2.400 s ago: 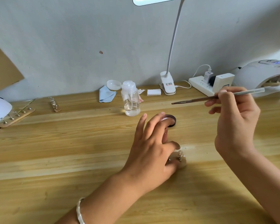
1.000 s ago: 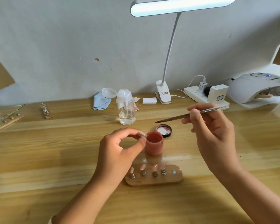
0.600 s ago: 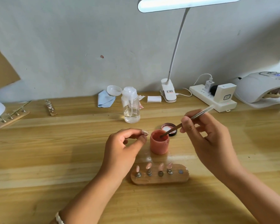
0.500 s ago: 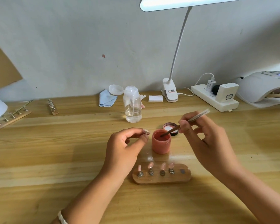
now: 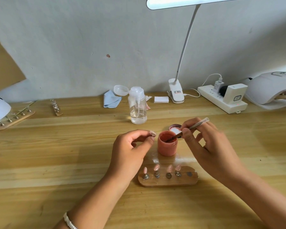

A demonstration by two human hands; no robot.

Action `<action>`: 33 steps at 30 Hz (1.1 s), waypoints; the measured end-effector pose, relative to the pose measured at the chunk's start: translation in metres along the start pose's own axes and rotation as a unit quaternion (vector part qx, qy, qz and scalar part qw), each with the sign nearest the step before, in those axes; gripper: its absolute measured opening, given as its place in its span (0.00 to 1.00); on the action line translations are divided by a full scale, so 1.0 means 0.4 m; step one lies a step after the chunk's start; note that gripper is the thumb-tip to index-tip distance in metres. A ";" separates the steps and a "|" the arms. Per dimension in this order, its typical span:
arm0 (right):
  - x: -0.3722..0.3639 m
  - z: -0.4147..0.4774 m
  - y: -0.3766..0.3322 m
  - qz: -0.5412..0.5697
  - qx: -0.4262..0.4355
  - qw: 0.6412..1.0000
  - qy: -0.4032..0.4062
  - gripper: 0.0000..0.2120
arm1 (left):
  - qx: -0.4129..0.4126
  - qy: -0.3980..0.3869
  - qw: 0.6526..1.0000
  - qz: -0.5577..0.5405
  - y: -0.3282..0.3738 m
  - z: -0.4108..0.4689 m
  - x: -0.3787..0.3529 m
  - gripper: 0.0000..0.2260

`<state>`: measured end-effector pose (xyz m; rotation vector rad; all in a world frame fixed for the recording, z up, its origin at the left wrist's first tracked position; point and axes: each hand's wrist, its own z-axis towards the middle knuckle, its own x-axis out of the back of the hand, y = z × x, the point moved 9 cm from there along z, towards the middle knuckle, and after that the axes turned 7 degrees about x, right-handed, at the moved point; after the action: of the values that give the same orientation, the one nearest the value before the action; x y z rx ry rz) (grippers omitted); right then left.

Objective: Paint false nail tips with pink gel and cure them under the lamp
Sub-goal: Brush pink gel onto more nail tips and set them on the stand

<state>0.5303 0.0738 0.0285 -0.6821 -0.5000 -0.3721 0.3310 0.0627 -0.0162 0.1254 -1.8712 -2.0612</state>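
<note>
**R. grip:** right hand [image 5: 210, 146] pinches a thin brush [image 5: 191, 128] mid-shaft between thumb and forefingers. Bristle end is down inside the gel pot [image 5: 167, 146]; pale cap end points up and away.

**L. grip:** left hand [image 5: 130, 151] narrow, thumb and forefinger closed on what looks like a single nail tip [image 5: 152, 133], held just left of the pot rim. Any stand under it is hidden by the fingers.

**Risks (judged):**
- Overloaded bristles could drip btw pot and tip, putting gel on the tabletop [image 5: 56, 154] or the holder [image 5: 168, 182].
- Pot is small, upright and unsupported. Dragging the brush sideways on the rim could tip it toward the holder just in front.
- Tip is small, smooth and curved. The pinch covers much of it, so gel may smear onto skin, or the tip may twist under brush pressure.
- Right wrist sits close to the holder's right end; dropping it may knock the mounted tips.

**Materials/shapes:**
- Pot: squat cylinder, matte coral-pink, gel smeared at rim, contents wet and thick.
- Lid [image 5: 175, 128]: round, dark rim, white liner, face up behind the pot.
- Holder: flat oblong wood with rounded ends. Four pink almond-shaped tips stand on small metal pegs; fifth seat bare.
- Tabletop: pale planked wood, whitish scuff btw pot and holder.
- Curing lamp [image 5: 269, 86]: white domed plastic shell, far right, well apart from the work.
</note>
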 end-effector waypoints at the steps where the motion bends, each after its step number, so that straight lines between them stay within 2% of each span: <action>1: 0.000 0.000 0.001 -0.002 0.001 1.000 -0.001 0.04 | 0.001 0.000 1.000 0.001 0.000 0.000 0.000 0.05; 5: 0.007 0.002 -0.002 0.005 0.003 1.000 0.013 0.06 | 0.006 -0.002 1.000 -0.003 -0.002 0.001 -0.001 0.06; 11: 0.071 0.002 0.031 0.125 -0.053 0.981 0.136 0.07 | 0.022 -0.004 0.999 -0.033 -0.006 0.002 0.000 0.05; 15: 0.084 -0.002 0.067 0.171 -0.105 0.963 0.178 0.08 | 0.019 -0.005 0.999 -0.035 -0.002 0.000 -0.001 0.06; 25: 0.086 0.008 0.072 0.313 -0.122 0.920 0.203 0.06 | 0.025 -0.014 0.999 -0.043 -0.005 0.000 -0.006 0.05; 33: 0.069 0.014 0.052 0.335 -0.095 0.922 0.168 0.15 | 0.029 -0.034 0.997 -0.059 -0.001 -0.005 -0.018 0.05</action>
<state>0.5613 0.0879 0.0370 -0.9095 0.1152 0.1164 0.3382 0.0629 -0.0180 0.1884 -2.0096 -2.1138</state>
